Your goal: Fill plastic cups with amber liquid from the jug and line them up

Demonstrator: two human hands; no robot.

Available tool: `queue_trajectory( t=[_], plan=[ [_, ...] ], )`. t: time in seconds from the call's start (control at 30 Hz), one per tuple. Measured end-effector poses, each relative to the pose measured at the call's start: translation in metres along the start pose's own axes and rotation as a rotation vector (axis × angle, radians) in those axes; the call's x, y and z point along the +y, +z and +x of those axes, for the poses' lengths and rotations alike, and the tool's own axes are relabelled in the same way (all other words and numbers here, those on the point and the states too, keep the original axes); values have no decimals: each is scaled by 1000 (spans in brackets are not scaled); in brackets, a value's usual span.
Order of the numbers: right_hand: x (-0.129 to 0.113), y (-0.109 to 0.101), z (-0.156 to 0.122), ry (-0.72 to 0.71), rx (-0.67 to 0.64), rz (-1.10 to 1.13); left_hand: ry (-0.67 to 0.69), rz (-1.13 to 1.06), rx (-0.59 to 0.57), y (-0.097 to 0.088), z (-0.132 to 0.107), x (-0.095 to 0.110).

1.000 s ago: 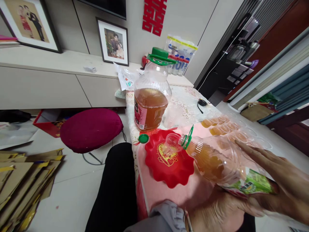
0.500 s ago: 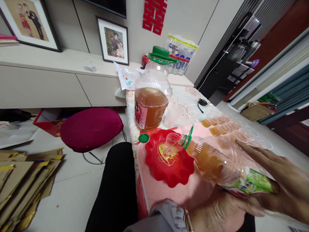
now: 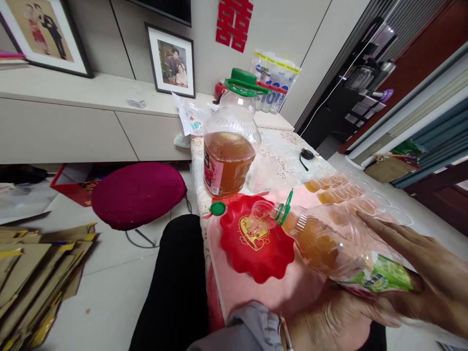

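A clear plastic bottle (image 3: 329, 246) of amber drink, with a green label, lies tilted toward the left. Its open mouth rests over a small clear plastic cup (image 3: 260, 217) that stands on a red scalloped plate (image 3: 256, 253). My right hand (image 3: 424, 278) lies over the bottle's upper side with fingers stretched along it. My left hand (image 3: 329, 319) cups the bottle from underneath near its base. The bottle's green ring hangs at its neck. Its green cap (image 3: 218, 208) lies on the table left of the plate.
A big jug (image 3: 230, 141) of amber liquid with a green lid stands behind the plate. Several clear cups (image 3: 340, 192), some filled, are grouped at the right. A maroon stool (image 3: 137, 195) and flattened cardboard (image 3: 32, 273) are on the floor at left.
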State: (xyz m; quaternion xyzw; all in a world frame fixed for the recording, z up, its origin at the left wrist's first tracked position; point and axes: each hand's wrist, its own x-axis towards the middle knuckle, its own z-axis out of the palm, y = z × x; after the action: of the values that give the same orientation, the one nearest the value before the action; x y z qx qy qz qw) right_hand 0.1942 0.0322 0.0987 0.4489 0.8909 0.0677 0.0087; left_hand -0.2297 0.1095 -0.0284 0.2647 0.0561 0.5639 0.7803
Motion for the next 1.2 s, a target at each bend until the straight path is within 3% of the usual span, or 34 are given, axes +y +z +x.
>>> queue_trajectory(
  t=[0.13,0.33,0.47,0.6,0.83,1.2],
  plan=[
    [2,1,-2,10,-4,-19,-73,26,14,37,-5,-54],
    [0,-2,1,5,-3,-10,-133,31,-28,119,-24,-155],
    [1,-2,1,6,-7,-11,-150,17,-78,152,-35,-195],
    [3,-2,-1,6,-26,10,-158,3,-116,156,-37,-209],
    [1,-1,0,-12,2,-25,-166,-4,-128,151,-37,-216],
    [-4,-5,5,-4,7,33,-163,36,26,150,-38,-213]
  ],
)
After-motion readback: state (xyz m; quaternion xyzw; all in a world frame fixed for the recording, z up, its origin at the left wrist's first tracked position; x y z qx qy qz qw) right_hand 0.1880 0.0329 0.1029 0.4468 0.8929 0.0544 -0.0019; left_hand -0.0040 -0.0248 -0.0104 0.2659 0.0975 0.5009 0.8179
